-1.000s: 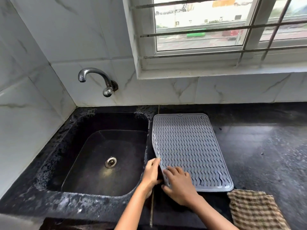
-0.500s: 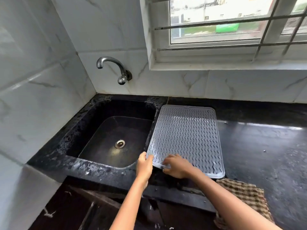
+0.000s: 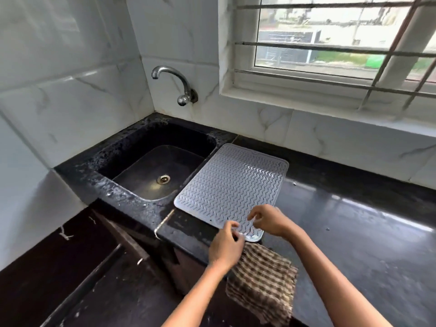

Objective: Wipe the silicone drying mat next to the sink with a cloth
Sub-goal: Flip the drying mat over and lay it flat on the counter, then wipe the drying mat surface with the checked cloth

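Your left hand (image 3: pixel 225 244) and right hand (image 3: pixel 269 219) hover at the near edge of the silicone drying mat (image 3: pixel 232 185), which lies flat on the worktop (image 3: pixel 354 232) just right of the sink (image 3: pixel 153 171); the fingers are loosely curled and hold nothing. The wiping is not yet begun, I think. Next you need to take the checked cloth (image 3: pixel 262 282), which lies just near the mat, over the worktop's edge.

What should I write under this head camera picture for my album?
Two hands hover at the grey drying mat's near corner beside the sink; the checked cloth lies untouched.
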`<move>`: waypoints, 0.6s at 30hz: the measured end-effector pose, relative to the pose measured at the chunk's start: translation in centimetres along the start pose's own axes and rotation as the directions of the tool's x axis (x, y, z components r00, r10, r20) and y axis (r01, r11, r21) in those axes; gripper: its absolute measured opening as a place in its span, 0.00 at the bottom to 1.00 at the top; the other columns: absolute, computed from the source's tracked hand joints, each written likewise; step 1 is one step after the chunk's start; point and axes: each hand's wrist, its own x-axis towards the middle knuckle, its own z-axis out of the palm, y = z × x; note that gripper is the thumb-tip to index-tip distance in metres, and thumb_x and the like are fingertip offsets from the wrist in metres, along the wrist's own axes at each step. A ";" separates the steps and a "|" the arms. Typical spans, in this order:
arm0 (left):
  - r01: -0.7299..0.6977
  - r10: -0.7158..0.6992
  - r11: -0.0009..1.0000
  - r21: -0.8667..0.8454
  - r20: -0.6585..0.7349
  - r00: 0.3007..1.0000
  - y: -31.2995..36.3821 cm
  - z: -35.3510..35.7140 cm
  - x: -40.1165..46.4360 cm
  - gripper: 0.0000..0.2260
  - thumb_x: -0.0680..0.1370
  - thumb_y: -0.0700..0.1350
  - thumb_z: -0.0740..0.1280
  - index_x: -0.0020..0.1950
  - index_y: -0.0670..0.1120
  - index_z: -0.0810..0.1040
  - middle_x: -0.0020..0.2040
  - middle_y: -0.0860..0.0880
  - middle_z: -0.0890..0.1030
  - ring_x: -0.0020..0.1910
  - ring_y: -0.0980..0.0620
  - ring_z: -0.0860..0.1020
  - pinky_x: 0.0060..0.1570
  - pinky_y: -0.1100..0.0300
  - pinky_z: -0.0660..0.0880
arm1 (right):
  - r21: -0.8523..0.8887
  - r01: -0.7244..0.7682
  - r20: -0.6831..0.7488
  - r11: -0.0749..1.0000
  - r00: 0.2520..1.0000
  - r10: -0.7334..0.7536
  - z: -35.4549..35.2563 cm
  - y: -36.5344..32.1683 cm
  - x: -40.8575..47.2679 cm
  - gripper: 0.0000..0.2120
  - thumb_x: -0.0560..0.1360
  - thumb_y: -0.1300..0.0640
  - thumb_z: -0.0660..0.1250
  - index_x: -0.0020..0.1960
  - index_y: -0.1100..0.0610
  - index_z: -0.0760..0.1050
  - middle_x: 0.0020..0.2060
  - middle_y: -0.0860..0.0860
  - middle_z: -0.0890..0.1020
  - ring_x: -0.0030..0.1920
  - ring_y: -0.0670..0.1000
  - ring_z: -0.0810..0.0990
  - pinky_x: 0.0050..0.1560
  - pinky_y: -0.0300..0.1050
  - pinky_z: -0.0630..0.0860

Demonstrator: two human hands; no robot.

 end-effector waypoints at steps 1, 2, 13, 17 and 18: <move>-0.007 0.005 0.998 0.055 0.032 0.999 0.2 0.7 -0.4 0.13 0.77 0.51 0.63 0.61 0.51 0.70 0.59 0.49 0.78 0.59 0.46 0.76 0.53 0.54 0.72 | -0.014 -0.036 -0.021 0.999 0.999 0.036 -0.1 0.8 -0.4 0.12 0.72 0.62 0.63 0.54 0.56 0.79 0.55 0.56 0.81 0.57 0.55 0.77 0.54 0.45 0.72; 0.002 -0.006 0.996 0.087 0.053 0.999 0.2 1.4 -0.7 0.16 0.76 0.52 0.65 0.61 0.51 0.68 0.60 0.49 0.77 0.60 0.46 0.75 0.55 0.55 0.71 | -0.057 -0.074 -0.018 0.996 0.997 0.073 0.0 1.6 -0.9 0.12 0.72 0.61 0.63 0.54 0.56 0.78 0.56 0.56 0.81 0.57 0.56 0.77 0.55 0.46 0.74; -0.031 0.022 0.995 0.093 0.104 0.994 -0.9 2.4 -1.8 0.18 0.74 0.58 0.67 0.57 0.49 0.79 0.58 0.47 0.81 0.60 0.48 0.77 0.58 0.55 0.72 | -0.167 -0.167 0.251 0.972 0.946 0.206 4.6 4.3 -4.1 0.33 0.63 0.45 0.76 0.61 0.57 0.67 0.59 0.57 0.75 0.61 0.58 0.73 0.58 0.49 0.72; -0.134 0.173 0.960 -0.245 0.144 0.974 -1.0 -0.3 -2.3 0.13 0.76 0.53 0.67 0.56 0.47 0.78 0.54 0.49 0.82 0.54 0.51 0.79 0.55 0.62 0.75 | 0.092 0.034 0.324 0.995 0.944 -0.062 1.9 3.8 -4.1 0.18 0.66 0.50 0.77 0.50 0.58 0.78 0.44 0.51 0.81 0.44 0.49 0.79 0.45 0.41 0.74; -0.143 0.191 0.936 -0.322 0.124 0.974 -0.8 -1.2 -2.3 0.12 0.77 0.52 0.67 0.55 0.47 0.77 0.52 0.49 0.83 0.52 0.53 0.80 0.50 0.67 0.75 | 0.202 0.087 0.314 0.975 0.938 -0.149 1.1 3.3 -4.3 0.12 0.66 0.52 0.77 0.46 0.55 0.80 0.42 0.49 0.83 0.42 0.46 0.79 0.45 0.40 0.76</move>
